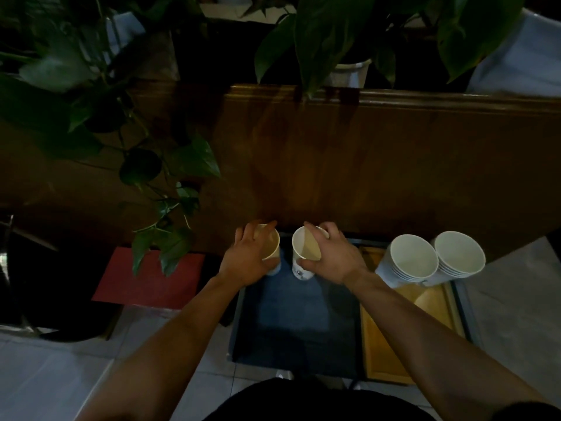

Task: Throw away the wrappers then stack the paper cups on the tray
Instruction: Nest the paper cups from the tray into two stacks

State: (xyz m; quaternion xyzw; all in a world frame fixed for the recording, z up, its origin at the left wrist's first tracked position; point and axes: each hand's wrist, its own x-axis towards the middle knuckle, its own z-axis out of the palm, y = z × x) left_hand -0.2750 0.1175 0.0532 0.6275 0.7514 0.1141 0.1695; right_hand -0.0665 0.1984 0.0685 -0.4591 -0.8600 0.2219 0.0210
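Down at the far end of the dark blue tray (303, 329), each hand grips one paper cup. The left hand (249, 256) has its fingers curled over the rim of the left cup (271, 249), which stands near the tray's far left corner. The right hand (331, 253) pinches the right cup (303, 253) just beside it, thumb against the outer wall and fingers over the rim; the two cups stand close together but apart. Right of the tray lies a wooden board (391, 344), and at its far end stand two stacks of paper cups (437, 259), touching each other. Left of the tray a red mat (151, 281) lies under hanging plant leaves (170, 244).
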